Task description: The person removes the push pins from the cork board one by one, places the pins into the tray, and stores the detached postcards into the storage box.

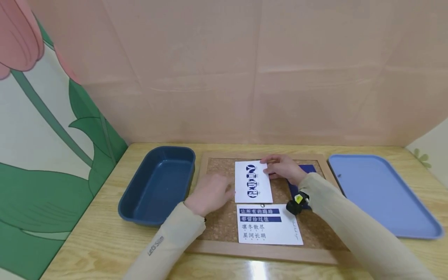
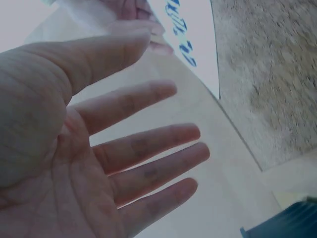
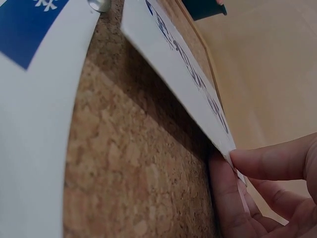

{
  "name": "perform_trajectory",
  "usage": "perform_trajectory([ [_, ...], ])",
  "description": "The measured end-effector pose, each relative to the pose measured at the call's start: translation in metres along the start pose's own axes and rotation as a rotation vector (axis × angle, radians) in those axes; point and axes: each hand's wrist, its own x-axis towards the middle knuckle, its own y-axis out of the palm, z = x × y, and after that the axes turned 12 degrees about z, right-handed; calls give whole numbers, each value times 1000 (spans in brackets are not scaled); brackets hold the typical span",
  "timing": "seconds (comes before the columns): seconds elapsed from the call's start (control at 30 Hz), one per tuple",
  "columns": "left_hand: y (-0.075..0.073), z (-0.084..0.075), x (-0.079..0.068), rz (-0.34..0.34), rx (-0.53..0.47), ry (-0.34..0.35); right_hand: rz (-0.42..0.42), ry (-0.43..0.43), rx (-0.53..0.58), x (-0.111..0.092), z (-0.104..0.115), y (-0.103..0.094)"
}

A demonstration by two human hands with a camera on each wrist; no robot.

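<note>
My right hand [image 1: 285, 170] pinches the upper right corner of a white card [image 1: 242, 182] with dark blue Chinese characters. In the right wrist view the card [image 3: 163, 59] tilts up off the cork, with a shadow beneath. Beside its lower left edge is my left hand [image 1: 211, 194], slightly blurred. The left wrist view shows that hand [image 2: 99, 139] with fingers spread and nothing in it. A second white card [image 1: 280, 233] with printed lines lies on the corkboard [image 1: 224, 229] below. A silver pin [image 3: 100, 4] sits at that card's top edge.
A dark blue card [image 1: 308, 168] lies partly under my right wrist. Left of the wood-framed board stands a deep blue bin [image 1: 157, 190]. A light blue tray [image 1: 381, 194] lies to the right. A draped sheet [image 1: 224, 77] hangs behind the table [image 1: 94, 233].
</note>
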Motion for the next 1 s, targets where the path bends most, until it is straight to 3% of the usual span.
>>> perform_trajectory([
  [0.3, -8, 13, -22, -79, 16, -32, 1, -21, -19, 0, -3, 0],
  [0.47, -9, 22, -30, -121, 30, -11, -3, -26, -20, 2, -4, 0],
  [0.8, -13, 45, -52, -160, 98, -52, -5, -22, -8, 3, -3, 3],
  [1.0, -18, 58, -64, -153, 132, -112, -11, -16, -19, 1, -3, 3],
])
